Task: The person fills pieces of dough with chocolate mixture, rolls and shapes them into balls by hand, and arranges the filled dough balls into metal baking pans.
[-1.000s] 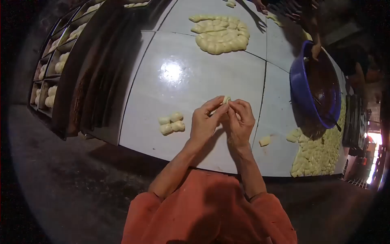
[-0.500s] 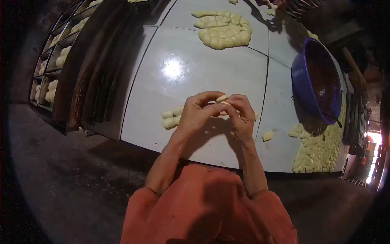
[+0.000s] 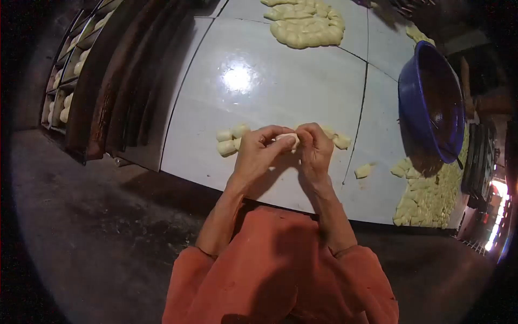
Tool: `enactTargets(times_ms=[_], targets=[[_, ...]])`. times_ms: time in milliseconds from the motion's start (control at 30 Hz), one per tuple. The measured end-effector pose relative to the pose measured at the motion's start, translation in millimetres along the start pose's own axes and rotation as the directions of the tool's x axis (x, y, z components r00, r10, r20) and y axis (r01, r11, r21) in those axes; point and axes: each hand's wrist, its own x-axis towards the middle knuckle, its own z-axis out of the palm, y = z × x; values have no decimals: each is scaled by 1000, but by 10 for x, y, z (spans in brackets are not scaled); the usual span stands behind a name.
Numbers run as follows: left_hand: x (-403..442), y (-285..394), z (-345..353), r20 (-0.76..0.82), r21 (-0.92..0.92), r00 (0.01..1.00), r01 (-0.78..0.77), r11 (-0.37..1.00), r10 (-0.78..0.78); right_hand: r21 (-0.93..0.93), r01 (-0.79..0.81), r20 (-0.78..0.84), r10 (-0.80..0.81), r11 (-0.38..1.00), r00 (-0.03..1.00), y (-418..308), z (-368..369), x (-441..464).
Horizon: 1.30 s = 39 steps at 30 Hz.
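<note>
Over the near part of the white tabletop (image 3: 280, 92), both my hands hold one small pale piece of dough (image 3: 290, 139). My left hand (image 3: 260, 150) pinches it with thumb and fingers from the left. From the other side the fingers of my right hand (image 3: 316, 148) close on it; much of the dough is hidden by them. Short dough rolls (image 3: 227, 147) lie on the table just left of my left hand. More dough pieces (image 3: 341, 141) rest beyond and to the right of my right hand.
A blue basin (image 3: 413, 108) stands at the right, beside a spread of cut dough (image 3: 426, 197). One loose dough piece (image 3: 364, 171) lies nearer. Joined dough rolls (image 3: 307, 27) are at the far side. On the left, a rack (image 3: 70, 81) holds dough in compartments.
My fingers have shifted around the dough piece, and my right hand's fingers are more curled. The whole view has moved slightly, so the table things appear higher or further right.
</note>
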Motion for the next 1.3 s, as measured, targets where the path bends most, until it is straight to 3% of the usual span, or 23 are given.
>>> enactTargets(times_ms=[67,100,133,200,233,267,300,333,367,400,467,500,533,600,633,800,900,1067,1100,1133,1167,1200,1300], targets=[[5,-97,-71,-45,-103,999,8,995,-13,-44,136,-18,-137,990,990,-202,44,24],[-11,-135,-123,-23,-86,1000,-17,996,15,-32,197,113,-192,980,975,-290,13,6],[-31,-158,-170,3,-69,999,-43,997,43,-24,193,121,-189,981,975,-275,-2,-15],[-147,20,-227,-27,-7,998,54,999,-54,27,73,219,-77,997,973,-241,-20,-40],[-179,36,-265,-175,-6,985,-16,1000,14,26,68,219,-72,997,973,-255,5,-33],[-204,52,-316,-317,6,945,-84,996,82,111,-94,217,69,989,974,-291,40,-1],[-238,81,-427,-330,267,915,-145,953,232,194,-252,228,207,948,951,-326,80,42],[-280,102,-584,-303,510,875,-185,840,377,273,-401,252,338,874,907,-337,122,81],[-280,78,-755,-158,746,831,-253,615,533,210,-400,242,349,892,906,-244,182,90],[-247,66,-842,-163,747,832,-248,617,531,209,-402,247,350,891,904,-136,262,80],[-204,46,-961,180,903,851,-342,261,493,10,-398,334,372,917,866,-25,412,85],[-207,26,-922,140,888,899,-299,348,415,-174,-197,349,247,965,904,-59,400,116],[-186,-33,-947,137,888,900,-297,350,415,-175,-197,352,248,965,903,-91,402,129],[-118,-124,-969,163,887,906,-308,343,391,-322,47,329,65,945,942,-115,404,133],[-113,-154,-956,126,905,932,-248,346,340,-397,102,364,54,912,930,-63,402,115],[-143,-96,-892,189,889,923,-306,340,336,-339,114,415,40,934,909,-167,206,187],[-167,-25,-793,93,921,913,-231,315,398,-583,173,239,-36,794,970,-191,-50,250],[-64,11,-432,24,833,864,-295,468,503,-677,407,401,-156,613,903,154,-365,241],[-11,-29,-342,56,782,840,-372,499,539,-540,82,241,60,838,969,112,-407,227],[46,-68,-245,84,725,812,-447,524,577,-313,-260,136,314,913,940,90,-428,217],[101,-88,-105,76,664,822,-463,587,564,153,-441,57,437,885,898,88,-426,206],[163,-112,49,71,596,832,-478,646,550,152,-439,55,436,885,898,-1,-462,247],[428,-258,424,190,634,809,-534,560,556,489,-378,-15,441,786,898,-141,-682,408]])
